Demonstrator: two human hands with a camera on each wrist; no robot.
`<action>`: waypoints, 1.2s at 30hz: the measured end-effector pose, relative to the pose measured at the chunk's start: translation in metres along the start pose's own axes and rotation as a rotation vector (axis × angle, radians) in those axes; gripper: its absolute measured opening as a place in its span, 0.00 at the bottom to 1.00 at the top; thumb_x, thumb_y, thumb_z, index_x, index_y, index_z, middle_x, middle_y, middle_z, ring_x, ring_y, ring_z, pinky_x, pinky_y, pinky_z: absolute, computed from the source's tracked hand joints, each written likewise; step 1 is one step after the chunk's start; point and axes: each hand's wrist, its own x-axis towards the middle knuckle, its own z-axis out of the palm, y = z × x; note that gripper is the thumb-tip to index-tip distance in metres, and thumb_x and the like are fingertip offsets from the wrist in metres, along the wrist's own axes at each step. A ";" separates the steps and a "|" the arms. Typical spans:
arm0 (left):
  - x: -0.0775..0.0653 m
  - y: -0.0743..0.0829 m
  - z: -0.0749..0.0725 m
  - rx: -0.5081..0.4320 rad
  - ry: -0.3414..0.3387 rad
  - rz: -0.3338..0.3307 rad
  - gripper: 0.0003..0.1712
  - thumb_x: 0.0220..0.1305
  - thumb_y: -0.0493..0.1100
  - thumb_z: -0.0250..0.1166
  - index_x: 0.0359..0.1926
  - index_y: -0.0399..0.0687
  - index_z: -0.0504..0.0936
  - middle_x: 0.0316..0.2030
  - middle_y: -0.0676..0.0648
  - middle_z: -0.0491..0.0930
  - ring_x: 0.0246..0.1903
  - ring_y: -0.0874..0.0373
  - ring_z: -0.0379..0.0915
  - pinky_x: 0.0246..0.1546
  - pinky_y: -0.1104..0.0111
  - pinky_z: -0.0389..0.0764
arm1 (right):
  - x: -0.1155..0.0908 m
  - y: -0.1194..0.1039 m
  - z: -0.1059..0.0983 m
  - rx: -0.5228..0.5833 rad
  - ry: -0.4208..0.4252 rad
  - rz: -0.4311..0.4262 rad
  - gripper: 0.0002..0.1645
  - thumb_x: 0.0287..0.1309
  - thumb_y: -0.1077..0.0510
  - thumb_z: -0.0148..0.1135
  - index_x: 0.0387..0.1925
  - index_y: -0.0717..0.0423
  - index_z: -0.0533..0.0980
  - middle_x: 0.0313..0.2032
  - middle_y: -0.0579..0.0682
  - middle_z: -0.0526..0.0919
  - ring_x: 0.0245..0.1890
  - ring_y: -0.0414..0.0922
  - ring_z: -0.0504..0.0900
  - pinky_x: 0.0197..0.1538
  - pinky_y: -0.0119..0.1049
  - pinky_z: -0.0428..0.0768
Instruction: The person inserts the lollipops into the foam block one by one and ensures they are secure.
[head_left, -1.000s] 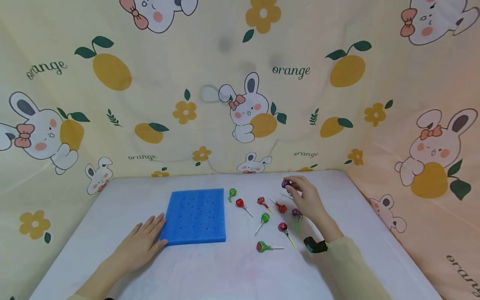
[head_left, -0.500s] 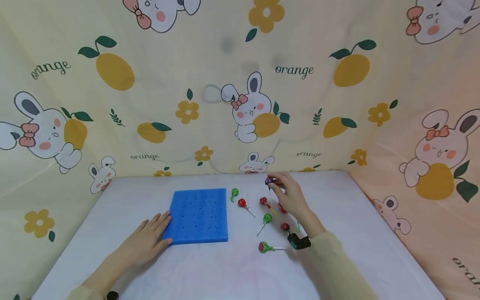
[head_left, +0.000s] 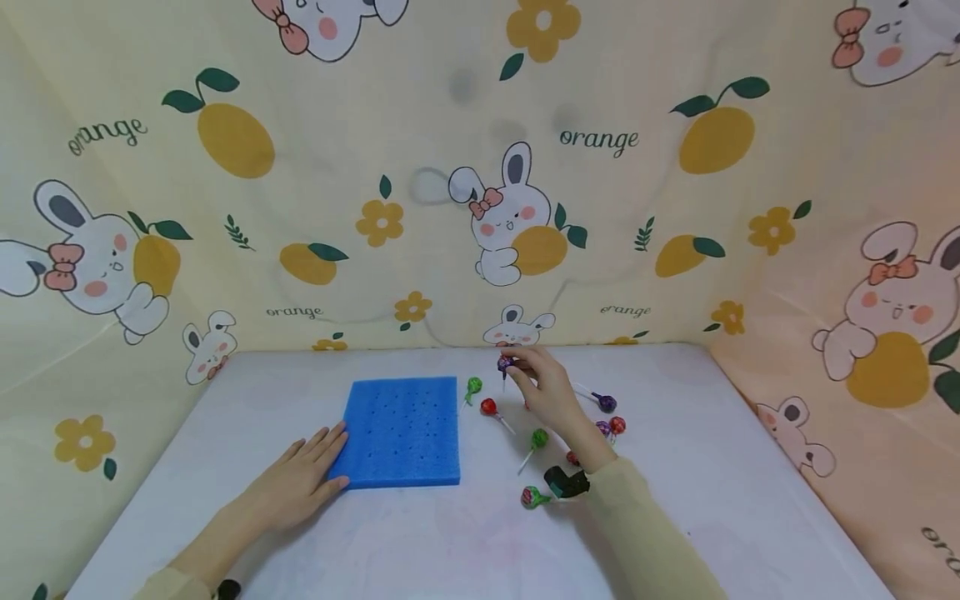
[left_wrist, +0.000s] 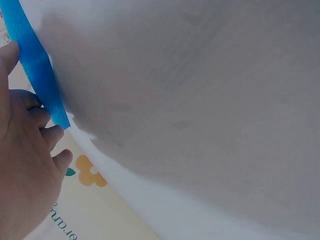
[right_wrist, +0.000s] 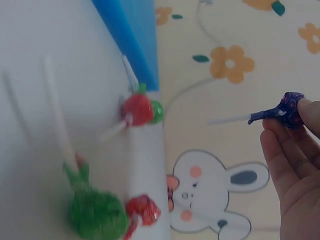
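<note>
purple lollipop (head_left: 505, 364): i see it has moved left with the right hand (head_left: 546, 390), now nearer the blue foam block (head_left: 401, 433) but apart from it.
right grip: thumb and fingertips pinch the head, stick down.
left hand (head_left: 302, 479): fingers straight, touching the block's left edge, holding nothing.

A matt, foam-like finish is shown by the blue pad (head_left: 405, 433); a glossy, crinkled wrapper (right_wrist: 270, 115) is seen on the purple lollipop (right_wrist: 290, 110), its stick (right_wrist: 229, 121) being smooth and plastic-like; creased, matt cloth is seen in the printed backdrop (head_left: 322, 183).
</note>
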 end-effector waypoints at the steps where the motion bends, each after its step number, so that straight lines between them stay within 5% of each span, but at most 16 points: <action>1: 0.001 0.000 0.000 0.001 -0.004 -0.001 0.43 0.80 0.62 0.52 0.79 0.33 0.59 0.80 0.35 0.54 0.77 0.33 0.51 0.73 0.34 0.57 | 0.001 -0.001 0.002 0.009 -0.003 -0.008 0.20 0.71 0.70 0.60 0.62 0.59 0.79 0.56 0.58 0.80 0.52 0.53 0.85 0.59 0.38 0.84; 9: 0.001 0.004 -0.003 0.009 -0.007 0.006 0.43 0.80 0.60 0.54 0.78 0.32 0.59 0.79 0.34 0.55 0.77 0.33 0.52 0.73 0.35 0.59 | 0.009 -0.007 0.024 0.044 -0.031 -0.061 0.20 0.71 0.71 0.60 0.61 0.61 0.79 0.56 0.58 0.80 0.52 0.53 0.86 0.58 0.39 0.85; 36: 0.000 0.004 -0.003 0.087 0.020 0.048 0.42 0.79 0.59 0.56 0.76 0.29 0.63 0.77 0.31 0.59 0.75 0.32 0.56 0.72 0.40 0.65 | 0.040 -0.020 0.098 0.108 -0.181 0.030 0.20 0.76 0.64 0.57 0.65 0.60 0.77 0.62 0.58 0.77 0.60 0.54 0.82 0.62 0.42 0.82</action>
